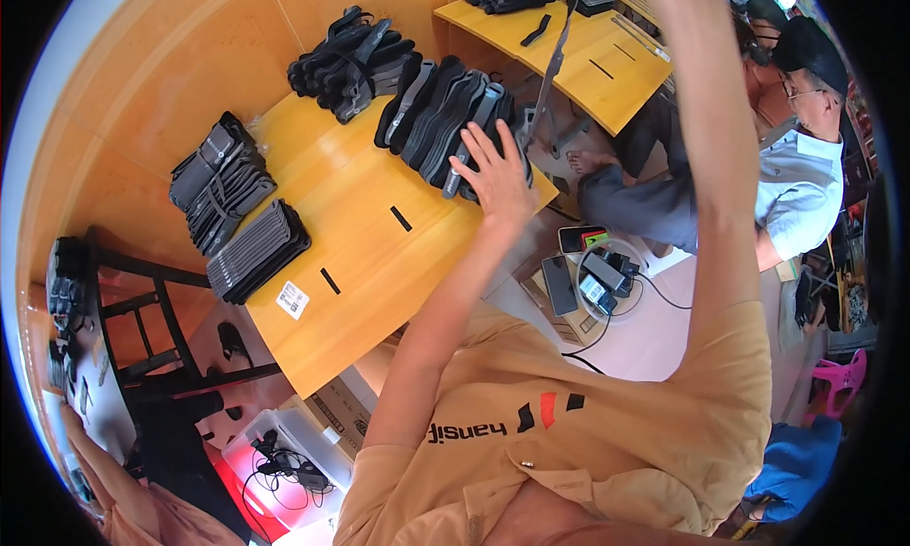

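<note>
My left hand [498, 181] lies on the right end of a row of folded black and grey fabric straps [441, 115] near the table's right edge. Its fingers are spread and stretched out over the outermost strap, not wrapped round it. My right arm [716, 138] reaches up past the top of the view, so the right hand is hidden. A long dark strap [557, 58] hangs from the top edge down to the row beside my left hand; what holds its upper end is not visible.
On the yellow table [351, 238] lie a banded bundle [223, 172], a flat stack [258, 252], another strap pile [355, 63] and a white label [292, 300]. A second table [607, 58] stands beyond. A seated person [796, 157], chargers [607, 276] and a cable bin [294, 465] are nearby.
</note>
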`<state>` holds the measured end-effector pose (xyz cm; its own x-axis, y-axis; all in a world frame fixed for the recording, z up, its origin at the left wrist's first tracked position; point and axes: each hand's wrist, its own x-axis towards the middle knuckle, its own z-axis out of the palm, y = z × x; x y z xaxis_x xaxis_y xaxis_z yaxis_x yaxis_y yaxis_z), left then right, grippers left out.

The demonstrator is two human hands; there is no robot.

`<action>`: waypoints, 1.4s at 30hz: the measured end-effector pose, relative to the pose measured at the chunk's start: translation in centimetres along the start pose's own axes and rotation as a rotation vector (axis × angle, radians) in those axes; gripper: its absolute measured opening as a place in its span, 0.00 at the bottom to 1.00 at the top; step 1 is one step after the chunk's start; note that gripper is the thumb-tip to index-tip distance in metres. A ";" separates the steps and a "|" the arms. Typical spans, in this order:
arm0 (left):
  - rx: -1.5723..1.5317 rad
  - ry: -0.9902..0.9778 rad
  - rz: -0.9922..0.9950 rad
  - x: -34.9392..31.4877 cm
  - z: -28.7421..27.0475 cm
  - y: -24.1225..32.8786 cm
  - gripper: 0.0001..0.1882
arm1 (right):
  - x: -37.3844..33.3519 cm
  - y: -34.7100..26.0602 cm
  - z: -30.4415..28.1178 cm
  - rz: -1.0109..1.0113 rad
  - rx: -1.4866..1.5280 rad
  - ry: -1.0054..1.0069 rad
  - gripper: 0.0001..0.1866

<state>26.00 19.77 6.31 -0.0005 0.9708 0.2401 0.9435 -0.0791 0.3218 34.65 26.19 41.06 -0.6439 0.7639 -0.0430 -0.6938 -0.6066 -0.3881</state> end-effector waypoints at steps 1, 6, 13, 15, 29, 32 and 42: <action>0.019 0.024 -0.041 0.3 -0.2 -2.5 0.54 | 0.6 1.4 -1.4 -0.391 -0.413 -0.071 0.05; -0.007 -0.085 -0.134 2.5 -1.3 -5.5 0.54 | -10.0 1.8 -6.0 -1.228 -0.889 0.596 0.11; 0.076 -0.202 -0.115 2.8 -2.7 -7.6 0.57 | -23.9 -2.0 -32.0 0.057 -1.657 0.569 0.12; 0.057 -0.273 -0.124 3.1 -3.5 -6.7 0.62 | -24.4 1.6 -38.5 0.503 -1.728 0.436 0.15; 0.112 -0.160 -0.109 2.8 -2.4 -6.8 0.58 | -0.1 18.0 -36.9 -0.470 -2.204 0.522 0.15; 0.117 -0.166 -0.146 2.9 -2.5 -7.4 0.58 | 0.1 20.2 -36.8 -0.269 -2.194 0.692 0.16; 0.133 -0.143 -0.054 1.6 -3.4 -7.9 0.58 | -4.8 20.1 -33.8 -0.547 -2.439 0.615 0.11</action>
<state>17.39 21.22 7.23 -0.0138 0.9959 0.0898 0.9789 -0.0049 0.2041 34.74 17.77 2.33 -0.2324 0.8888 0.3950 0.9017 0.3492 -0.2551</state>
